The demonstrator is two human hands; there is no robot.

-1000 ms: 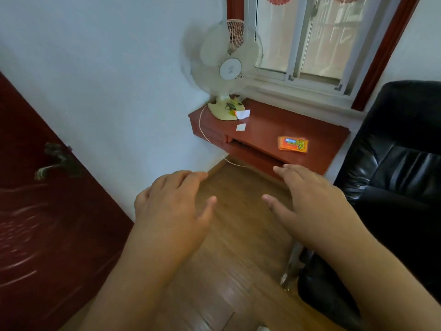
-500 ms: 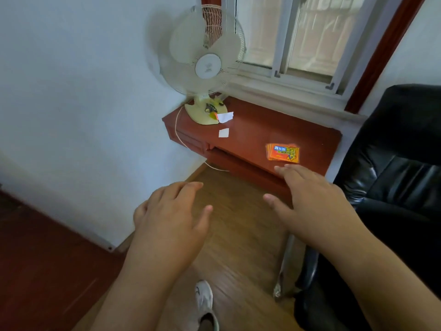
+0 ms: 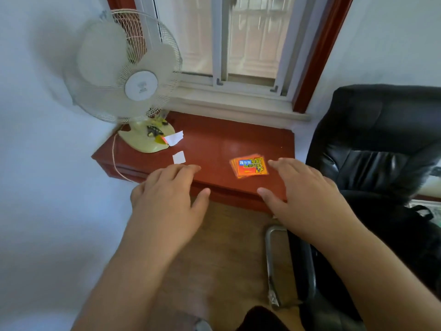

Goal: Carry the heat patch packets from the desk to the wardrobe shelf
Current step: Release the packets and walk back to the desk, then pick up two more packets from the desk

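Now we hold our right hand [image 3: 307, 194] and left hand [image 3: 167, 199] out flat, fingers relaxed, gripping nothing; the heat patch packets [image 3: 248, 166] lie stacked on the red counter [image 3: 214, 144] just beside our right fingertips.

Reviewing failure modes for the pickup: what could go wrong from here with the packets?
1. The heat patch packets lie in a loose, fanned stack on the desk; a one-handed pinch by the right hand might leave the bottom ones behind.
2. They sit near the front edge, so a sweep could push some off.
3. The left hand is near the paper scrap and may brush it.
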